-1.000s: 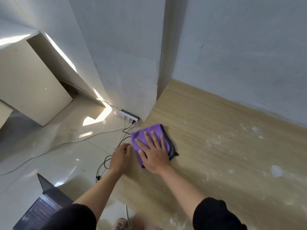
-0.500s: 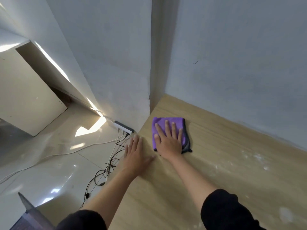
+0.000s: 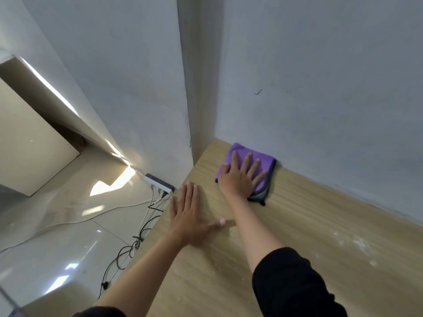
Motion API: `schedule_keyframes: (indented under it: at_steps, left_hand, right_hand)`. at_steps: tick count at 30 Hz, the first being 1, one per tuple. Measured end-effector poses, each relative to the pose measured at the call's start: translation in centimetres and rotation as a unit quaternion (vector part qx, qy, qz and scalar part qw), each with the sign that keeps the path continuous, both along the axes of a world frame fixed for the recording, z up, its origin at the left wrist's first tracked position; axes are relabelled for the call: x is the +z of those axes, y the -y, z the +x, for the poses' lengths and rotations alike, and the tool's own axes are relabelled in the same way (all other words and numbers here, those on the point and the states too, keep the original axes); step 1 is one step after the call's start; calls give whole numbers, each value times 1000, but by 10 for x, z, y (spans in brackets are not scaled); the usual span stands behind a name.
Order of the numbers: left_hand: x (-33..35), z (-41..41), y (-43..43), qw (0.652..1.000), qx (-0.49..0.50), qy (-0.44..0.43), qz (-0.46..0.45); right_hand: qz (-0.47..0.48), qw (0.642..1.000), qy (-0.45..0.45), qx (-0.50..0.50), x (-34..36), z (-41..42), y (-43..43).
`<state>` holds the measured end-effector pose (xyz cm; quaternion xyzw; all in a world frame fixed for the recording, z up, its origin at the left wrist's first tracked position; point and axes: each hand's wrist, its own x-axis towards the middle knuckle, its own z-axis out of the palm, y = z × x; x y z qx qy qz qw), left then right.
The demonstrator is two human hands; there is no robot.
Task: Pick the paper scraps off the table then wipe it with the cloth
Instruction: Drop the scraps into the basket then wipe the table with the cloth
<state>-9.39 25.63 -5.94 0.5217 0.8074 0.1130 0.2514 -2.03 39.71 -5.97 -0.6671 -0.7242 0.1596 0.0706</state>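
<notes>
A folded purple cloth [image 3: 266, 163] with a dark grey edge lies on the light wooden table [image 3: 309, 225], close to the far corner where the table meets the wall. My right hand [image 3: 240, 177] presses flat on the cloth with fingers spread. My left hand [image 3: 187, 216] rests flat on the bare wood near the table's left edge, fingers apart, holding nothing. White dusty smears and small pale specks [image 3: 357, 243] mark the table to the right. No paper scraps show clearly.
Grey walls [image 3: 320, 88] bound the table at the back and the far-left corner. Left of the table, a white power strip [image 3: 158, 183] with white and black cables [image 3: 137, 239] lies on the glossy tiled floor. A pale cabinet [image 3: 29, 145] stands at far left.
My right hand has pushed the cloth away from me, from near the left edge up to the back wall. My left hand has moved from the table's edge to lie flat on the wood.
</notes>
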Motion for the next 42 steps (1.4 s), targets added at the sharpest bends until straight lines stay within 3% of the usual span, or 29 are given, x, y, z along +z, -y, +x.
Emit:
schedule_keyframes:
  at_steps: [4,6,8,12,15,18,23,25,28,32,36,39,42]
  left_hand:
    - [-3,1,1,1000,1,-20,7]
    - [-4,-1,2,1000,-1,1,23]
    - [1,-6,6,997,15,55,52]
    - [5,-27,36,985,54,98,130]
    - [2,-38,71,979,91,118,141]
    - [0,-44,96,977,95,125,147]
    - [0,-40,115,983,72,106,132]
    - [4,-32,118,986,63,81,131]
    - [10,-17,127,994,33,40,101]
    - [12,-5,142,995,-7,28,92]
    - [10,1,165,996,-41,9,74]
    - [7,0,187,996,-44,-6,81]
    - [3,1,205,995,-20,-14,92]
  right_hand:
    - [32,968,-7,248,0,-16,19]
    - [30,958,-3,285,0,-3,15]
    - [43,973,2,227,-4,25,7]
    - [41,999,4,-28,-8,98,6]
    - [-21,995,30,-88,0,116,20]
    - [-25,998,16,-60,3,82,45]
    - [9,981,-17,192,1,-10,139]
    - [25,974,-20,222,0,-21,176]
    - [42,979,-24,199,-6,5,199]
    - [84,995,10,56,-16,84,203]
    - [6,998,41,-51,-7,134,220]
    - [3,998,35,-42,-5,110,244]
    - [51,996,24,66,-4,67,286]
